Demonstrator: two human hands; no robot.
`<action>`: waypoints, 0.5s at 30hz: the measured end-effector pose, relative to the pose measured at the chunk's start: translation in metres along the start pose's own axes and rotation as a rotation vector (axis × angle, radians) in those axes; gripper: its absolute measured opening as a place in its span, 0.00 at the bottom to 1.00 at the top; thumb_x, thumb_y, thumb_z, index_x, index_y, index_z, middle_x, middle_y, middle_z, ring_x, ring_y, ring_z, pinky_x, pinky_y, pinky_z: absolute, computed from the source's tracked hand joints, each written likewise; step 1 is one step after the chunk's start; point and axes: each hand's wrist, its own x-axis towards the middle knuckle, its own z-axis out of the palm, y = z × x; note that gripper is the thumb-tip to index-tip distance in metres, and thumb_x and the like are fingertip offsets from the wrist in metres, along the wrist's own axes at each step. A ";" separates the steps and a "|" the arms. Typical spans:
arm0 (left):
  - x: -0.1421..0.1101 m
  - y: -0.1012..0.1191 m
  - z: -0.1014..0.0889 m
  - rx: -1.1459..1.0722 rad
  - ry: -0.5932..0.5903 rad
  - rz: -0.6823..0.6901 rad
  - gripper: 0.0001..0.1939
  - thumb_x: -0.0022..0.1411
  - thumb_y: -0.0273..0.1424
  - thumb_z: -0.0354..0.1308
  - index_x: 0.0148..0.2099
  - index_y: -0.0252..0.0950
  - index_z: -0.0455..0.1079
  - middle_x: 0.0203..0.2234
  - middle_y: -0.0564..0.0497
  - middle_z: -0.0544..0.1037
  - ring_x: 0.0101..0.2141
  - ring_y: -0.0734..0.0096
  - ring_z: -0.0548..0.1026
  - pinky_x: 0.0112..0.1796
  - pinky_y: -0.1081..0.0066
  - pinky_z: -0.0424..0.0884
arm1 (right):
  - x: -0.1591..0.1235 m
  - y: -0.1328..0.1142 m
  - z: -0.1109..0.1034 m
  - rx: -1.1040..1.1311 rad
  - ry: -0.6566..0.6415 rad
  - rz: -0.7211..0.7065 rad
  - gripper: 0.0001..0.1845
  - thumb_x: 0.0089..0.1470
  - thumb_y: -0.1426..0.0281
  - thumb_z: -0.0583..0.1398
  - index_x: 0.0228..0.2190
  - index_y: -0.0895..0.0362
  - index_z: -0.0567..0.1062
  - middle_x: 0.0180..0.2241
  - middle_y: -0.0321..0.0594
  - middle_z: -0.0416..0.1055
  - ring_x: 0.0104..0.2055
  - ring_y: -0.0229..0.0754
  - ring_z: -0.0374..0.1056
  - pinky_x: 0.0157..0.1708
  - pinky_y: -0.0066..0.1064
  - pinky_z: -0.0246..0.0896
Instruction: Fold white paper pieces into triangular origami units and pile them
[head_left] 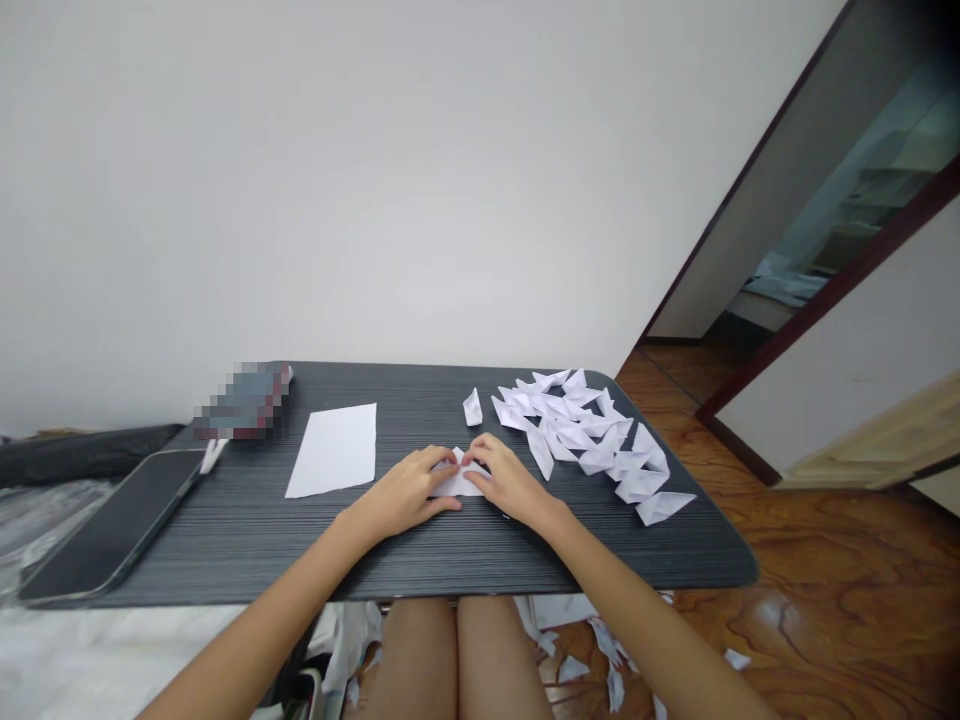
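Note:
A small piece of folded white paper [459,487] lies on the dark tabletop, coming to a point at its far edge. My left hand [409,490] grips its left side, fingertips on top and thumb along the near edge. From the right, my right hand [508,482] pinches the paper, its fingertips close to those of the left. The fingers cover parts of the folds. Just beyond my hands stands a single folded paper boat [472,408]. A pile of similar paper boats [592,425] spreads over the table's right side.
A flat white sheet of paper [335,450] lies left of my hands. Farther left are a phone [112,525], a white cable end [214,455] and a blurred-out item [244,402]. The table [465,560] stands against a wall; paper scraps [574,668] litter the floor.

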 end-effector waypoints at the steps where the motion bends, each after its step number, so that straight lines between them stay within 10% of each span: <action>1: -0.001 0.000 0.000 0.026 -0.008 0.008 0.17 0.59 0.37 0.46 0.48 0.33 0.62 0.43 0.42 0.65 0.43 0.63 0.65 0.42 0.65 0.63 | -0.003 0.001 -0.002 -0.007 -0.010 -0.038 0.08 0.49 0.72 0.55 0.34 0.57 0.71 0.39 0.43 0.63 0.43 0.41 0.60 0.44 0.34 0.53; 15: 0.005 -0.002 0.005 0.280 0.056 0.171 0.14 0.62 0.30 0.39 0.39 0.30 0.65 0.31 0.44 0.69 0.36 0.67 0.67 0.37 0.66 0.64 | -0.015 0.000 -0.004 -0.344 -0.050 -0.330 0.14 0.53 0.67 0.52 0.40 0.61 0.68 0.40 0.47 0.67 0.46 0.45 0.60 0.45 0.38 0.57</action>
